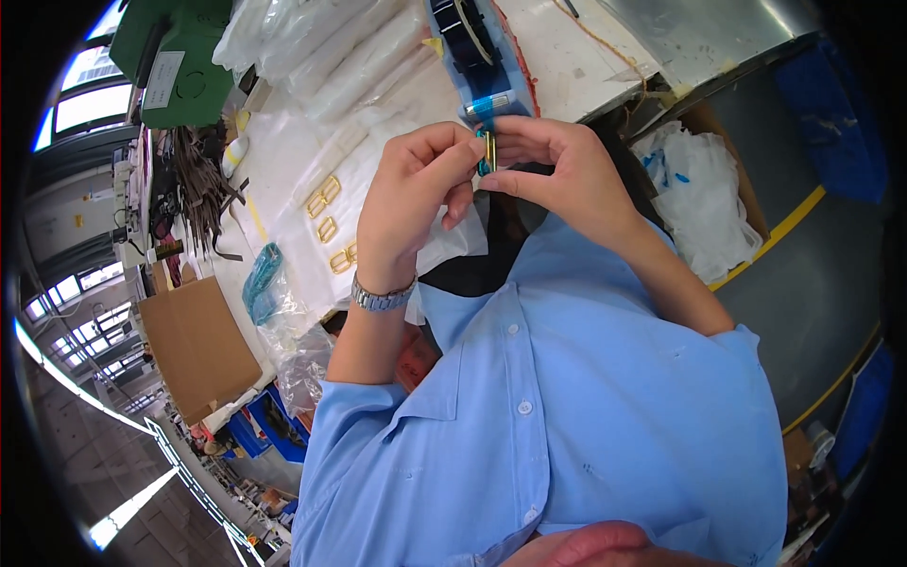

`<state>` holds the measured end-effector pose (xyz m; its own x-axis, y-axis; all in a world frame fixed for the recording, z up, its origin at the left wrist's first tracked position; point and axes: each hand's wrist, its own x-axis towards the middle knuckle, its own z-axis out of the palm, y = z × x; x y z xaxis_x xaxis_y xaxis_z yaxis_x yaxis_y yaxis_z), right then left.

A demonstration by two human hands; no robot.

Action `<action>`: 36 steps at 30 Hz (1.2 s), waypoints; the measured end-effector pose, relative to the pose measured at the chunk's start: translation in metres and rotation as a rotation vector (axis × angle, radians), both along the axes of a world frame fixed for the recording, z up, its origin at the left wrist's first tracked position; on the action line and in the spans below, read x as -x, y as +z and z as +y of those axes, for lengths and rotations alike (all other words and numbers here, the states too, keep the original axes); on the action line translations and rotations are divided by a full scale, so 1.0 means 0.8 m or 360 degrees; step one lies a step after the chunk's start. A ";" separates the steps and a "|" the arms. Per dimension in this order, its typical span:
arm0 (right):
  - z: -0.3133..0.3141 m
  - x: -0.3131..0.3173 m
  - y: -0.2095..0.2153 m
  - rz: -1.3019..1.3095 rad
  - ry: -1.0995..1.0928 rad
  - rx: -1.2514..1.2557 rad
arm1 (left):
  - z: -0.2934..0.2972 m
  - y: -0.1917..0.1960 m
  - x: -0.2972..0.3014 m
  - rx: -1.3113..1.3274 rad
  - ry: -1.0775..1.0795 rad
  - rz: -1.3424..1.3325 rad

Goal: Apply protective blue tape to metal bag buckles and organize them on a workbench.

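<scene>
My two hands meet just below a blue tape dispenser (487, 102) with a dark roll in it. Between them is a small gold buckle (490, 153) seen edge-on, with shiny blue tape along its left side. My left hand (420, 180), a metal watch on its wrist, pinches the taped side with thumb and forefinger. My right hand (562, 170) grips the buckle's other side between thumb and fingers. Left of my left hand, several gold buckles lie on the white table; one rectangular buckle (327, 230) sits between two larger pieces.
Clear plastic bags (312, 47) pile up at the back, beside a green machine or case (175, 61). Dark straps (198, 175), a bundle of blue film (263, 279) and cardboard (198, 345) lie left. A box with a white liner (704, 208) stands to the right.
</scene>
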<state>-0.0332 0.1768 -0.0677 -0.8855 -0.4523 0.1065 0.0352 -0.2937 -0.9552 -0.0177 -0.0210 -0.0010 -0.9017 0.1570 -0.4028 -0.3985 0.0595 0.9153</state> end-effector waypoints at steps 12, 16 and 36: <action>-0.007 -0.011 0.006 0.0106 -0.0229 -0.0131 | -0.018 0.017 0.036 -0.0246 -0.0108 -0.0469; -0.005 -0.001 0.011 0.0112 -0.0194 -0.0209 | -0.023 0.013 0.042 -0.0268 -0.0099 -0.0589; -0.004 -0.019 0.016 0.0000 -0.0124 -0.0229 | -0.022 0.018 0.028 -0.0349 -0.0030 -0.0731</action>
